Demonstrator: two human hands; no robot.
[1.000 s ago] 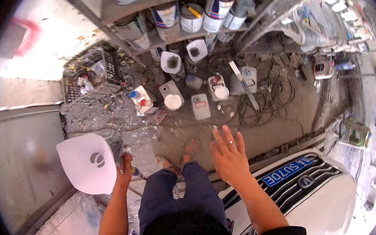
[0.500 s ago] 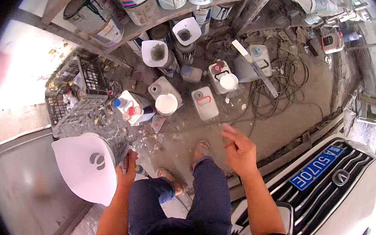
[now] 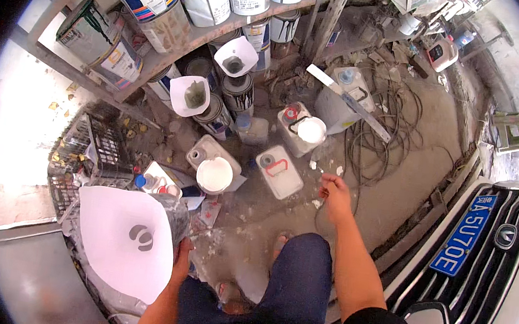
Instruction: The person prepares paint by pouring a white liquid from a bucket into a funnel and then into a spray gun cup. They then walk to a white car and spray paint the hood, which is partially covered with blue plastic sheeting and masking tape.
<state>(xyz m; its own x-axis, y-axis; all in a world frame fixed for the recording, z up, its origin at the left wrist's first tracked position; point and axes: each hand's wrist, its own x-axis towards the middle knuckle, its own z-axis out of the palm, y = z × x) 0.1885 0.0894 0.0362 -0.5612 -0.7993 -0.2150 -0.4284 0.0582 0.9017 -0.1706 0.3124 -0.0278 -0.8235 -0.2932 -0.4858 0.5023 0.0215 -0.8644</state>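
Note:
A white paper paint strainer [image 3: 115, 248] with grey mesh patches sits flared over a grey, scuffed cup [image 3: 171, 209] at my lower left. Partly hidden behind the paper, my left hand [image 3: 181, 260] is closed round the handle below the cup, on what looks like a spray gun. My right hand [image 3: 336, 195] is stretched forward with fingers loosely bent and apart, and I see nothing in it. It hovers over the floor, right of a whitish jerrycan [image 3: 283, 181] with a red handle. Behind that stands another jerrycan [image 3: 293, 115] with a white round lid on top.
Two more paper strainers [image 3: 235, 55] rest on cans below a shelf [image 3: 190, 42] of paint tins. A black crate [image 3: 104, 151] stands left. A long flat stick [image 3: 349, 102] lies across a large canister, beside coiled hose [image 3: 391, 126]. A white car's front [image 3: 480, 245] is close at right.
The view has shifted, and the shelf and containers appear further left. My right hand has moved forward relative to the jerrycans. The strainer stays over the cup at my left hand.

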